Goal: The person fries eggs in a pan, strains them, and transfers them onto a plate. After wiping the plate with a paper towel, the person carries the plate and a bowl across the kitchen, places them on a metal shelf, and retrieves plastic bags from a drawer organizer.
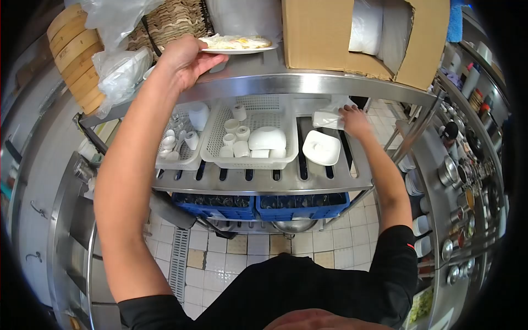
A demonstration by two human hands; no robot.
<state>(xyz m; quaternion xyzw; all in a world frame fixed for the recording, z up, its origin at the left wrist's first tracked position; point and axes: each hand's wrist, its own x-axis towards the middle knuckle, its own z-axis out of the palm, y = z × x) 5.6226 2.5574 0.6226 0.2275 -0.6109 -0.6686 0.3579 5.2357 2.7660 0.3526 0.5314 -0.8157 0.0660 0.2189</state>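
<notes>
My left hand (186, 61) is closed on the near left rim of a white plate (242, 51). Food that looks like fried egg (236, 42) lies on the plate, which is held level over the top shelf. Below, on the slatted shelf, my right hand (356, 121) has its fingers on a white block-like pack (328, 119) with clear plastic about it. Part of that pack is behind the fingers, so I cannot tell how firmly they grip. Just in front of it stands a white squarish bowl (322, 147).
White baskets (283, 159) hold cups and an upturned bowl (268, 137). A torn cardboard box (316, 36) stands on the top shelf (258, 82). Bamboo steamers (77, 58) are stacked at left. Blue crates (302, 212) sit underneath; pans and utensils line the right side.
</notes>
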